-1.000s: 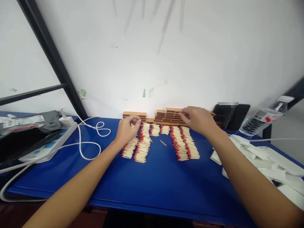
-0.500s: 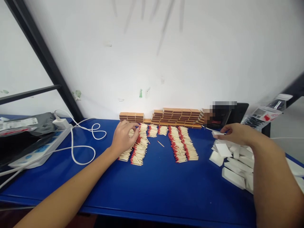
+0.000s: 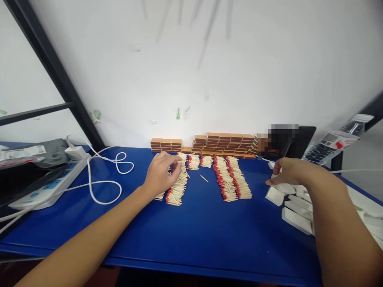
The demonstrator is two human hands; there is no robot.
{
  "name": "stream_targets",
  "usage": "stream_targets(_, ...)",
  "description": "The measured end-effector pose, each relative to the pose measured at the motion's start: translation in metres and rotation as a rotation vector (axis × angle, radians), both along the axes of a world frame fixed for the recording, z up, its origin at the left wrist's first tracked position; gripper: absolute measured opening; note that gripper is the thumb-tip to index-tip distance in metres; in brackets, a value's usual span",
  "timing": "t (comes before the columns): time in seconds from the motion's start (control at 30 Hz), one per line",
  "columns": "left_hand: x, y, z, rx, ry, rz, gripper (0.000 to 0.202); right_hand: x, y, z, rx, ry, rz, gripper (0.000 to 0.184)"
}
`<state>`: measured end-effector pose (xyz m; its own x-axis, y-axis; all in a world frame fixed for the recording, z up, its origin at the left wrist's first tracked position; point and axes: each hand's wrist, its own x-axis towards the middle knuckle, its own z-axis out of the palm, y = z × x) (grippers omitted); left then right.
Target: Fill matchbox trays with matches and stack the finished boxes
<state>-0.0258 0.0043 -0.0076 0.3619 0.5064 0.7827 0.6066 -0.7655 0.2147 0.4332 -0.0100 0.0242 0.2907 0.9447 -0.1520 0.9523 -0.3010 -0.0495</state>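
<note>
- Here's the left hand [image 3: 163,173], over the left-hand matches, thumb and forefinger curled towards each other; whether they pinch a stick, I can't tell.
- And the right hand [image 3: 289,175] is down at the pile of flat, white, box-like pieces [image 3: 297,221], fingers bent; from here I can't tell if it grips one.
- Beneath everything, a smooth blue tabletop [image 3: 209,239].
- Red-tipped, pale wooden matches [image 3: 176,193] lie in long columns under and beside the left hand, two more columns to the right, small bunches between.
- One loose red-headed matchstick [image 3: 204,178] lies alone between those columns!
- Over on the left, a white power strip with blue sockets [image 3: 49,185], a looping white cable [image 3: 90,179] beside it.
- Behind the matches, brown-sided cardboard matchboxes [image 3: 226,143] stand stacked along the white wall [image 3: 191,79].
- Back right, a clear plastic bottle with a white cap [image 3: 336,141] leans, tilted.
</note>
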Motion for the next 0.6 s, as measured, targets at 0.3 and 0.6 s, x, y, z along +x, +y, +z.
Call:
stream_targets(0.3, 0.000, -0.003, -0.010, -0.004, -0.008, -0.035, 0.012, 0.008, -0.003, 0.003, -0.048, 0.057, -0.053, 0.034)
stream_targets(0.6, 0.011, -0.037, 0.004, -0.052, -0.075, -0.239, 0.012, -0.028, -0.003, 0.008, 0.251, 0.153, 0.228, 0.027)
